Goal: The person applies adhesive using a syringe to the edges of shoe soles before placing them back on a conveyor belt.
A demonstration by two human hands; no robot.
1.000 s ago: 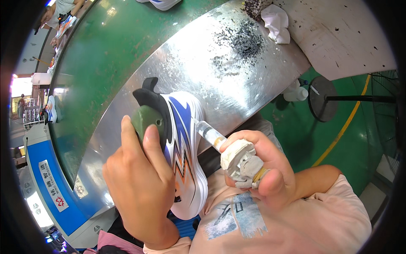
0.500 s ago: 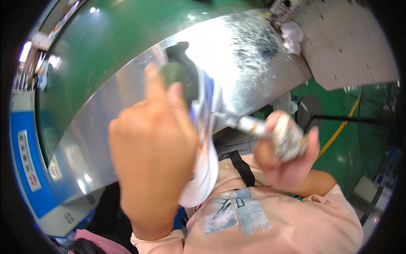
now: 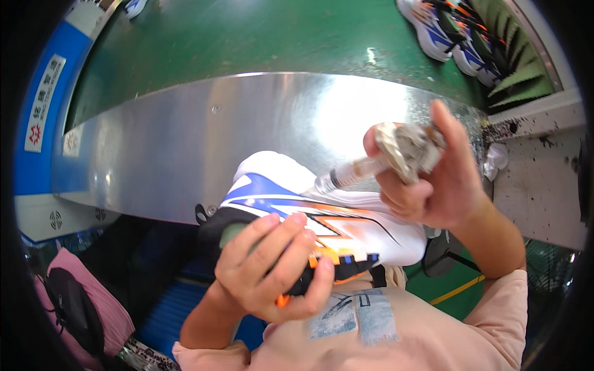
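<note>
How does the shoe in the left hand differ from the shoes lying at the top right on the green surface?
The held shoe is up off the metal bench, gripped by the left hand, while the other shoes lie on the green surface untouched. The held shoe lies on its side, a syringe-like tool in the right hand pointing at it; nothing works on the others. All share a white, blue and orange pattern.

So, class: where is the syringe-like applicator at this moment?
In the head view, the applicator sits right of centre, gripped in the right hand. Its tip points left and down at the white sole edge of the sneaker that the left hand holds.
</note>
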